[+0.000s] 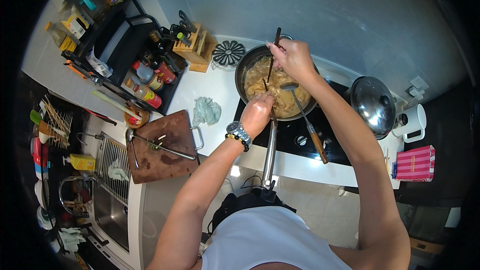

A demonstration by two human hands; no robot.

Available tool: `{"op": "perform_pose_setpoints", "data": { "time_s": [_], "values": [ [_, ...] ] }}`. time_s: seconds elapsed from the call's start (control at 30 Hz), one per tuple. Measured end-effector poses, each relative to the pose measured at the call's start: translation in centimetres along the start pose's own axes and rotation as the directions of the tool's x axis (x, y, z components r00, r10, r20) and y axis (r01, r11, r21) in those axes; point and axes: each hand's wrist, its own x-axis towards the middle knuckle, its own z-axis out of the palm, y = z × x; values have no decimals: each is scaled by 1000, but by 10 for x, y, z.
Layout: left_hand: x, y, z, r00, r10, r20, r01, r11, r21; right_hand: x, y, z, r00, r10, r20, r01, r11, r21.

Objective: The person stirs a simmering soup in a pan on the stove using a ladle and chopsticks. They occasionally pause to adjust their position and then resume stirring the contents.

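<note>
A long-handled frying pan (240, 82) on the cooktop is full of pale brown stewed food (258, 75) in sauce. My right hand (294, 58), over the pan's far side, grips a dark chopstick (278, 35) whose tip points down into the food. Lower, at the near rim, my left hand (257, 114) has its fingers closed around a second dark chopstick (265, 84), tip also at the food. Beside them a spatula (300, 101) leans across the rim, its head in the sauce and its wooden handle over the cooktop. A watch and bead bracelet circle my left wrist.
A wooden cutting board (165, 157) with a ladle (172, 148) lies left, near a crumpled cloth (207, 110). A knife block (195, 47) and bottle rack (123, 41) stand behind. Right are a lidded pot (373, 105), white pitcher (410, 123) and pink striped box (414, 163).
</note>
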Motion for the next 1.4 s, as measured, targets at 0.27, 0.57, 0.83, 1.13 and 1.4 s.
{"op": "perform_pose_setpoints", "data": {
  "time_s": [0.27,0.57,0.83,1.13,1.4],
  "values": [
    [-1,31,-26,997,46,-58,-46,999,16,0,6,-3,1000,24,11,-24,999,-21],
    [-11,35,-24,995,102,-20,-100,992,74,5,15,-1,997,70,-42,-69,997,19],
    [-12,29,-9,993,112,45,-116,989,94,4,11,1,998,40,-47,-42,998,-50],
    [-3,25,-12,990,139,33,-143,973,183,1,9,-1,1000,-14,-29,11,996,-89],
    [4,25,-18,1000,24,15,-24,1000,-4,11,-20,-26,994,-54,-94,49,997,-61]
  ]
}}
